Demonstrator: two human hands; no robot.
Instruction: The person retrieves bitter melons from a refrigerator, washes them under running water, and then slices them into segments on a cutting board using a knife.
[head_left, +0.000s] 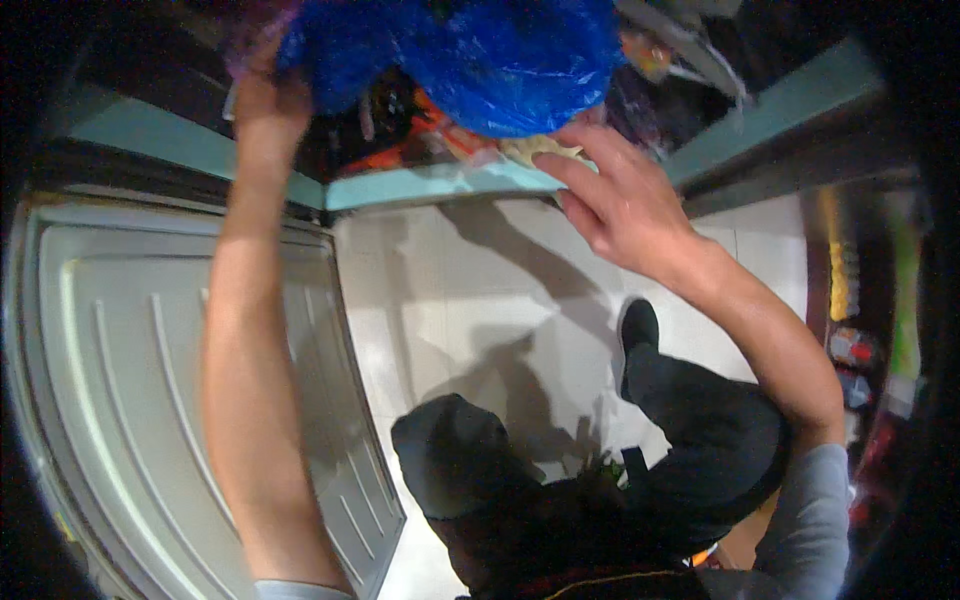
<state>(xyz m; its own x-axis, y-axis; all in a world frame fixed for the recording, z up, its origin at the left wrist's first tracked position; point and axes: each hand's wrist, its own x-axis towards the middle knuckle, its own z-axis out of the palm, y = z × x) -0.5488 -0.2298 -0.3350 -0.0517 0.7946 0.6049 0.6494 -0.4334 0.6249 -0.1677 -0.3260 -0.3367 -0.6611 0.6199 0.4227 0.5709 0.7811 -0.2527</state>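
Note:
A crumpled blue plastic bag (517, 67) fills the top middle of the view, over a compartment with pale teal edges (420, 187). My left hand (271, 97) is at the bag's left side, blurred, beside some purplish plastic (251, 37); its fingers are partly hidden, so its hold cannot be told. At the bag's lower right edge is my right hand (622, 195), palm turned down and fingers spread, one fingertip partly behind the blue plastic. Orange-red packaging (442, 131) and a pale yellowish item (544, 150) show beneath the bag.
A ribbed, pale inner door panel (150, 360) stands open on the left. Several packages, one yellow (838, 285), line a dark shelf at the right edge. Light floor tiles (420, 300) lie below, with my bent legs (697, 420) in dark trousers.

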